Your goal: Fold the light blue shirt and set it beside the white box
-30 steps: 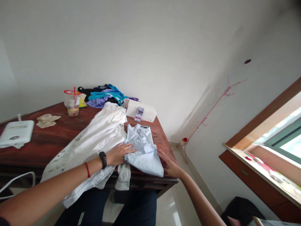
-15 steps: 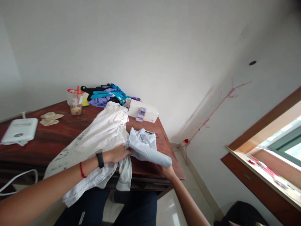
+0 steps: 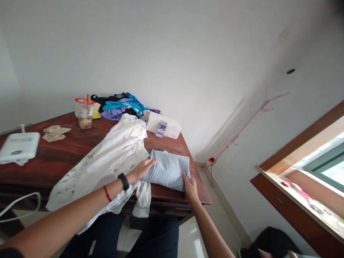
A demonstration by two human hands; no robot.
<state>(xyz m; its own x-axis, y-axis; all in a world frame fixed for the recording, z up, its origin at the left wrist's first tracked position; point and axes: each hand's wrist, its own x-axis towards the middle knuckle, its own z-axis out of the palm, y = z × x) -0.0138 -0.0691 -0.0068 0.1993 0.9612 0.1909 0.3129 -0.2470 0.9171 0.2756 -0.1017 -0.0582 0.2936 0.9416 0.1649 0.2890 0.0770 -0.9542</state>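
Note:
A light grey-blue shirt (image 3: 170, 168), folded into a compact rectangle, lies near the table's front right corner. My left hand (image 3: 142, 169), with a black band on the wrist, grips its left end, thumb on top. On the opposite end, my right hand (image 3: 190, 186) pinches the edge with the thumb above and the fingers mostly hidden. A white striped shirt (image 3: 113, 154) is spread out to the left, beneath my left forearm, and one sleeve (image 3: 142, 200) hangs over the front edge.
Behind stand a white box (image 3: 172, 129) and a pile of blue, purple and black clothes (image 3: 123, 105). To the left are a plastic cup (image 3: 85, 118) with a straw, brown paper (image 3: 56, 132) and a white device (image 3: 20, 147). A pink coat stand (image 3: 235, 138) leans by the wall.
The front flap of the grey-blue shirt has been turned over, hiding the collar and label. Both hands now hold the ends of the flatter bundle.

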